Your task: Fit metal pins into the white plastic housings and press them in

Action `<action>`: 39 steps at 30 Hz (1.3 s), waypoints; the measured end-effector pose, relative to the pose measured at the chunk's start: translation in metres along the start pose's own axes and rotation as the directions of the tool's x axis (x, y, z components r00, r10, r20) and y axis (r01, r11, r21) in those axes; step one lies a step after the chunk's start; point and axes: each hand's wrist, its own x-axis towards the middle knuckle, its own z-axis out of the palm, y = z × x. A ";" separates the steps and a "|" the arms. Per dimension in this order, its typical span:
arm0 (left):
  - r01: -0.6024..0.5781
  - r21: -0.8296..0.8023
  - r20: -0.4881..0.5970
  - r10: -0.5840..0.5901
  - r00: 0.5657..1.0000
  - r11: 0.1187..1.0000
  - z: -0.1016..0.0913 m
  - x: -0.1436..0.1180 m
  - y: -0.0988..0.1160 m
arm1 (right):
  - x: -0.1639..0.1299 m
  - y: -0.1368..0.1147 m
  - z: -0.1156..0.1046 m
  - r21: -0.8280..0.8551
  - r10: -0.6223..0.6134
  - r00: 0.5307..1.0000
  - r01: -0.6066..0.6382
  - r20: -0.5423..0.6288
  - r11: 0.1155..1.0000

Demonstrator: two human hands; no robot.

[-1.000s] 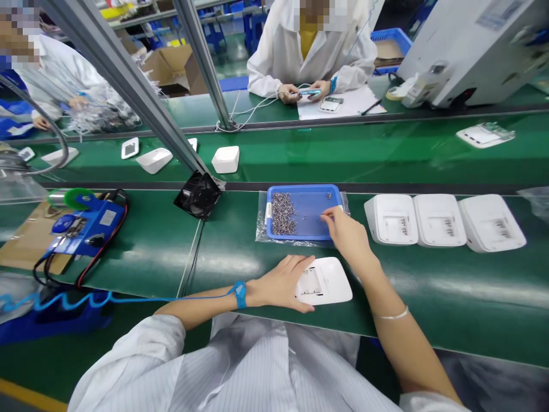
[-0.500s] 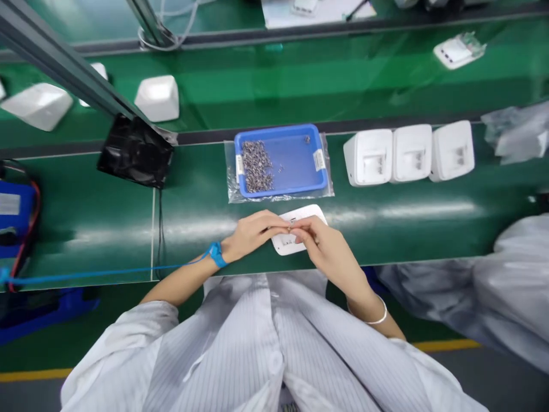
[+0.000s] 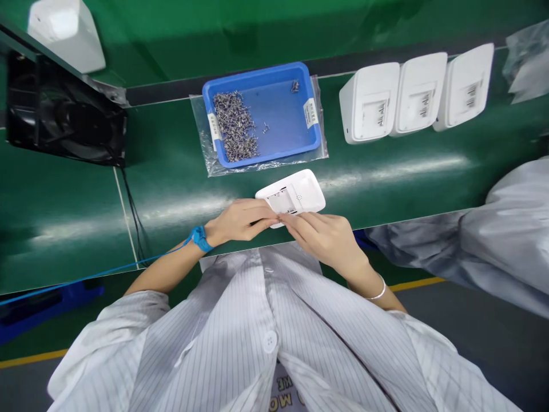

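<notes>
A white plastic housing (image 3: 306, 191) with a recessed compartment lies on the green bench in front of me. Over its near edge my left hand (image 3: 244, 220) and my right hand (image 3: 321, 234) meet fingertip to fingertip. Both are closed in a pinch around something tiny; it is too small to make out. Just beyond the housing, a blue tray (image 3: 283, 146) holds a heap of small metal parts (image 3: 234, 126), with a few lying apart from the heap. A blue strap (image 3: 201, 238) with a cord circles my left wrist.
Three white housings (image 3: 373, 103) stand in a row at the back right. A black fan (image 3: 68, 111) is at the left, its cable running down the bench. Another white housing (image 3: 66, 34) sits at the upper left. A person's grey sleeve (image 3: 514, 229) is at the right.
The view has shifted closer and tilted. My pinched fingers have moved from over the middle of the housing to its near edge, uncovering more of its face.
</notes>
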 end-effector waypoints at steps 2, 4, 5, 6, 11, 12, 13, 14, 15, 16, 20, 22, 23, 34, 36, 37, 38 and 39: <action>0.020 -0.046 0.020 -0.019 1.000 0.999 -0.001 0.000 0.000 | 0.000 0.001 -0.001 -0.018 -0.036 0.999 0.036 -0.015 0.999; 0.044 -0.085 0.029 -0.041 0.999 0.995 -0.002 0.001 0.001 | 0.000 0.003 -0.001 -0.034 -0.063 0.997 0.061 -0.033 0.998; 0.058 -0.098 0.030 -0.055 0.998 0.994 -0.002 0.001 0.002 | 0.000 0.004 -0.001 -0.045 -0.079 0.996 0.077 -0.042 0.996; 0.074 -0.105 0.030 -0.072 0.997 0.992 -0.002 0.001 0.002 | 0.000 0.005 -0.001 -0.060 -0.094 0.994 0.091 -0.050 0.994; 0.151 -0.100 0.022 -0.150 0.988 0.983 -0.006 0.004 -0.002 | 0.003 0.002 0.003 -0.069 -0.030 0.999 0.028 -0.020 0.997; 0.166 -0.089 0.010 -0.166 0.986 0.982 -0.006 0.004 -0.005 | 0.005 0.001 0.005 -0.058 0.026 1.000 -0.026 0.002 0.998; 0.182 -0.069 0.011 -0.182 0.983 0.981 -0.006 0.004 -0.008 | 0.007 -0.001 0.007 -0.046 0.085 0.996 -0.084 0.029 0.995; 0.201 -0.037 0.039 -0.200 0.979 0.979 -0.006 0.004 -0.012 | 0.010 -0.003 0.009 -0.037 0.144 0.988 -0.142 0.062 0.989; 0.215 0.006 0.092 -0.215 0.972 0.976 -0.005 0.003 -0.015 | 0.014 -0.004 0.012 -0.033 0.203 0.974 -0.200 0.104 0.979; 0.222 0.059 0.159 -0.229 0.960 0.973 -0.004 0.002 -0.018 | 0.018 -0.006 0.014 -0.034 0.256 0.954 -0.254 0.156 0.967; 0.206 0.216 0.278 -0.263 0.924 0.954 0.004 -0.002 -0.024 | 0.035 -0.008 0.026 -0.071 0.395 0.858 -0.395 0.328 0.916; 0.209 0.227 0.272 -0.268 0.924 0.951 0.006 -0.002 -0.023 | 0.038 -0.009 0.033 -0.067 0.409 0.847 -0.412 0.340 0.909; 0.212 0.228 0.277 -0.272 0.921 0.950 0.007 -0.002 -0.023 | 0.038 -0.010 0.036 -0.059 0.408 0.851 -0.413 0.331 0.909; 0.241 0.224 0.313 -0.304 0.900 0.944 0.007 0.002 -0.019 | 0.038 -0.011 0.039 -0.032 0.461 0.821 -0.479 0.337 0.877; 0.252 0.208 0.310 -0.308 0.899 0.945 0.007 0.003 -0.019 | 0.042 -0.012 0.037 -0.048 0.458 0.809 -0.475 0.368 0.878; 0.260 0.194 0.305 -0.310 0.901 0.946 0.007 0.003 -0.018 | 0.044 -0.012 0.036 -0.062 0.451 0.805 -0.465 0.385 0.883; 0.268 0.178 0.297 -0.311 0.903 0.947 0.007 0.003 -0.018 | 0.046 -0.013 0.033 -0.075 0.438 0.803 -0.448 0.404 0.891; 0.273 0.162 0.290 -0.310 0.906 0.948 0.007 0.004 -0.018 | 0.047 -0.014 0.029 -0.087 0.422 0.802 -0.427 0.423 0.900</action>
